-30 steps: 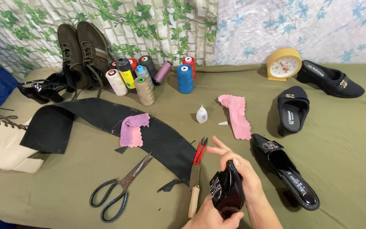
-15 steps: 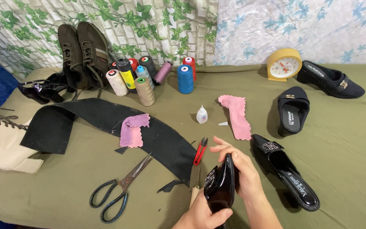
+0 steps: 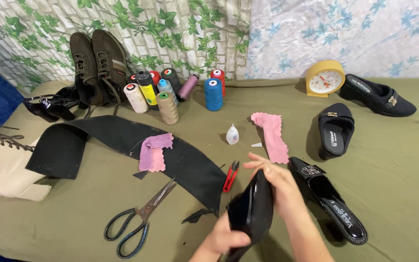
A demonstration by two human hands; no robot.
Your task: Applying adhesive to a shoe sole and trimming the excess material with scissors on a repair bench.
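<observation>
A glossy black shoe is held up between both my hands near the bottom middle, above the olive cloth. My left hand grips its lower end from below. My right hand closes over its upper right edge. Just left of the shoe lie a small red thread snipper and the end of a long black strip of material. Its matching black heeled shoe lies flat to the right of my right hand.
Black-handled scissors, two pink cloth pieces, a small glue bottle, several thread cones, brown sneakers, a yellow clock, other black shoes and a beige boot lie around.
The black shoe has been turned in my hands from showing its opening to standing edge-on, and raised slightly. My left hand moved up along it.
</observation>
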